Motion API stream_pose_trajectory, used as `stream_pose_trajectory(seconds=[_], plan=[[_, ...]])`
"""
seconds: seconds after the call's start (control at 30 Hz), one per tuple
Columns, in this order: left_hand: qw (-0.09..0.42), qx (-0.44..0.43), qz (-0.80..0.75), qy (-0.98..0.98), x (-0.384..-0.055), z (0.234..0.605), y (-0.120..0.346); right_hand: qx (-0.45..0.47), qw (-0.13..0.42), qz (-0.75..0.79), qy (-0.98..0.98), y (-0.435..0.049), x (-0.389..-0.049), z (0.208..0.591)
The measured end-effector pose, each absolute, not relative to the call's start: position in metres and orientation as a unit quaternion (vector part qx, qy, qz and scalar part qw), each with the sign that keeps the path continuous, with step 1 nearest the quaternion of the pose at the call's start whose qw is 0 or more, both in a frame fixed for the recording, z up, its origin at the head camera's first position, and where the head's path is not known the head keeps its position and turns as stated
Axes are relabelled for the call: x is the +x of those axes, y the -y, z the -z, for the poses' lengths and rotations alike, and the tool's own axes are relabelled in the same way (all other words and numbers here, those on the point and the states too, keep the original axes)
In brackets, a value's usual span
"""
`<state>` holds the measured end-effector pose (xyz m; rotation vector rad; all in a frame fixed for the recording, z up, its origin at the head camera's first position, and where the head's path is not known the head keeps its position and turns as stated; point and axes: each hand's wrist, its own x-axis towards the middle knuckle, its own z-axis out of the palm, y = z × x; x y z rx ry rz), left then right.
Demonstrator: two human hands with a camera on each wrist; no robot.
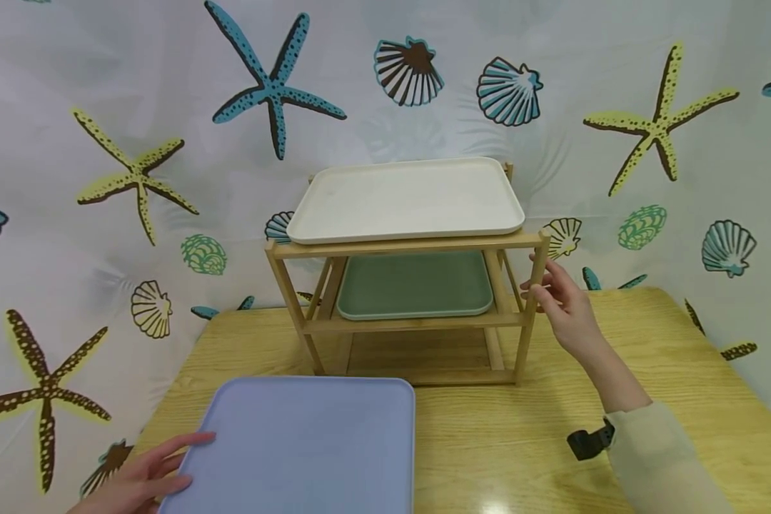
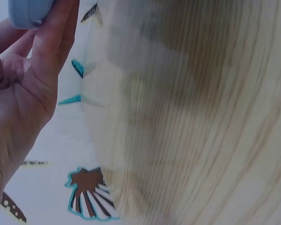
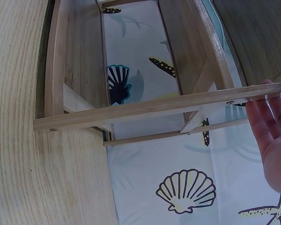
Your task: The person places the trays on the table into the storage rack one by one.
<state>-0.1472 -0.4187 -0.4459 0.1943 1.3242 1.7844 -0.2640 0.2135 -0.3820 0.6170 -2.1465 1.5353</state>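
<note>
A light blue tray (image 1: 308,450) is at the front left of the head view, its near end cut off by the frame. My left hand (image 1: 144,478) grips it at the left edge; the left wrist view shows the fingers around a blue corner (image 2: 32,11). At centre stands a tiered wooden rack (image 1: 411,323). With thumb in front and fingers behind, my right hand (image 1: 568,310) holds its front right post (image 3: 131,111). On the rack's top tier lies a white tray (image 1: 411,196), and a green tray (image 1: 417,282) rests on the tier below.
The rack's lowest tier (image 1: 417,351) shows bare wood slats. Rack and blue tray are on or over a wooden table (image 1: 475,435). A white curtain (image 1: 385,135) printed with starfish and shells hangs behind and at both sides. A dark band (image 1: 589,441) is on my right wrist.
</note>
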Motion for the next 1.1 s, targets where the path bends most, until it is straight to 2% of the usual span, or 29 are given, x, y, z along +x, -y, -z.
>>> stream_pose_trajectory(seconds=[0.6,1.1], plan=[[0.274,0.109,-0.726,-0.621,-0.138,0.469,0.310,0.207,0.211,-0.543,0.786,-0.211,-0.262,0.382],[0.226,0.144,-0.745,-0.611,-0.151,0.483,0.247,0.205,0.222,-0.552,0.778,-0.211,-0.262,0.383]])
